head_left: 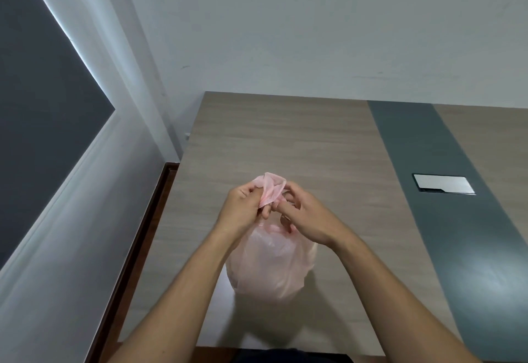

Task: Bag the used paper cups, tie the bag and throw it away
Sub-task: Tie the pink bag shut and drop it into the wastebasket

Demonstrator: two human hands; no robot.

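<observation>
From where I stand I count one bag (271, 265), two bare hands and one table (285, 139); I can make out no separate cup anywhere.

The bag is thin, see-through pink plastic, wrinkled and puffed out round at the bottom. It stands on the table near the front edge, just in front of the person and between the two forearms. There are pale shapes inside it, but through the film I cannot tell what they are or how many. Its top is gathered into a narrow neck, and one loop (273, 188) of pink plastic sticks up above the knuckles.

The left hand (243, 211) has its fingers curled tight, pinching the gathered plastic just below that loop. The right hand (307, 219) sits right against it, knuckles almost touching, its fingers also curled in around the bag's neck. How its fingertips lie on the plastic is hidden by the hand itself.

The table is pale wood grain with one grey-green stripe (457, 205) running across it on the right, and one brushed metal plate (444, 184) is set into that stripe, well apart from the bag. A plain light wall (314, 33) stands behind the table, and one dark panel (37, 105) lies to the left.
</observation>
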